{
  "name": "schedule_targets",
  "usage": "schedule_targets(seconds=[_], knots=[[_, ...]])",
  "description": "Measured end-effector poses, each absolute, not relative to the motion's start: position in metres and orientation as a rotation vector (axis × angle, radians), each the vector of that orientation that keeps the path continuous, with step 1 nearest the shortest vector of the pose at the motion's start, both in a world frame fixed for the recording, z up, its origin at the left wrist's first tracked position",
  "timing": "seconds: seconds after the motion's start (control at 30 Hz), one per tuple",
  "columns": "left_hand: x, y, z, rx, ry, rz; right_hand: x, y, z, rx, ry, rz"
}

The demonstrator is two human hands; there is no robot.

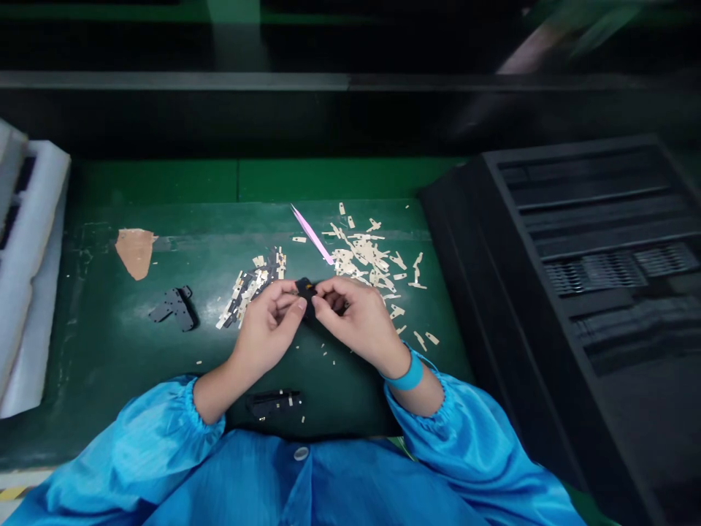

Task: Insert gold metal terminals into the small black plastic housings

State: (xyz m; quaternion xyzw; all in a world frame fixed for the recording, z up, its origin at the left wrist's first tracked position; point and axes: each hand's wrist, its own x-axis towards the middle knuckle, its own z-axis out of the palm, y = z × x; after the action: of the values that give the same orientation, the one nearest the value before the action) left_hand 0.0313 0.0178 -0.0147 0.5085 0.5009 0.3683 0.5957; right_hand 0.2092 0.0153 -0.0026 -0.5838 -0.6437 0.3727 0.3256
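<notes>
Both hands meet at centre of the dark green worktop (pixel 109 351): left hand (pixel 268 325) and right hand (pixel 355 321) pinch one small black flat plastic part (pixel 304 291) between fingertips, equally near. Beyond lie the loose beige paper strips (pixel 366 256) and the pink tweezers (pixel 312 235).

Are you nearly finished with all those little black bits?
Partly. A heap of peeled tan strips suggests many are done. Left hand and right hand pinch one small black part now. A row of parts and black pieces still wait.
</notes>
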Motion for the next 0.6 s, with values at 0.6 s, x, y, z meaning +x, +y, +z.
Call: schedule_targets(seconds=[0.6], knots=[[0.0255,0.0204,-0.0132,1.666,1.254,0.770,0.2047,0.0104,-0.0087,-1.314,-1.905,0.370]])
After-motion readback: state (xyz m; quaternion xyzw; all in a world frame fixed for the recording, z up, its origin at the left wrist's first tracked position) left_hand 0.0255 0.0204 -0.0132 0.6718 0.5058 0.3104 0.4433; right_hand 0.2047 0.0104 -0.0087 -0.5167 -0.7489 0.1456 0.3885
